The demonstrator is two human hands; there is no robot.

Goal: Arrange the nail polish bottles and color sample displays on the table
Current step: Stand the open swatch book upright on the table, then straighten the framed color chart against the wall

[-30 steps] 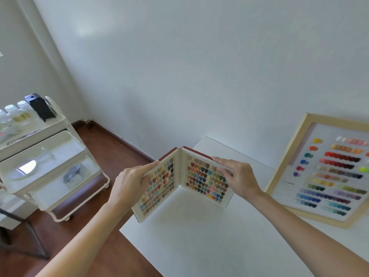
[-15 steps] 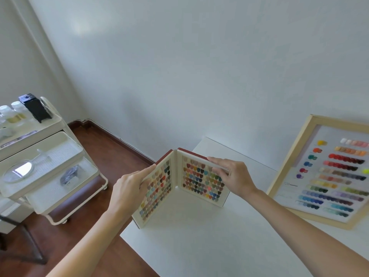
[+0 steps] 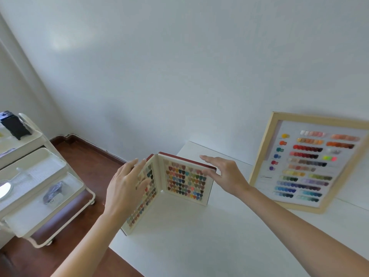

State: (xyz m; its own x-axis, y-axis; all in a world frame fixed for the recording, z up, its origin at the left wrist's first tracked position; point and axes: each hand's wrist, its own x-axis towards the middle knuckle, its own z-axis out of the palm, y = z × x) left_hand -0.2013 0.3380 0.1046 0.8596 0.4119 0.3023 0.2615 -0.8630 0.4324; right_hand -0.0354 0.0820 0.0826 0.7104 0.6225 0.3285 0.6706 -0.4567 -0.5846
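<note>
A folding colour sample book (image 3: 184,181) with a red cover stands open in a V on the left corner of the white table (image 3: 209,242), showing rows of small coloured nail tips. My left hand (image 3: 125,186) hovers flat in front of its left panel, fingers spread, holding nothing. My right hand (image 3: 225,174) is beside the right panel's top edge, fingers straight and apart, off the book. A wooden-framed colour chart (image 3: 307,164) leans against the wall at the right. No nail polish bottles are visible on the table.
A white three-tier trolley (image 3: 38,186) stands left of the table on the dark wood floor, carrying a black box (image 3: 15,125), a round mirror and a dark packet. The white wall rises directly behind the table.
Both hands held the book's panels before; now they have let go and drawn slightly back. The book stands by itself, and the view has shifted so more of the framed chart shows.
</note>
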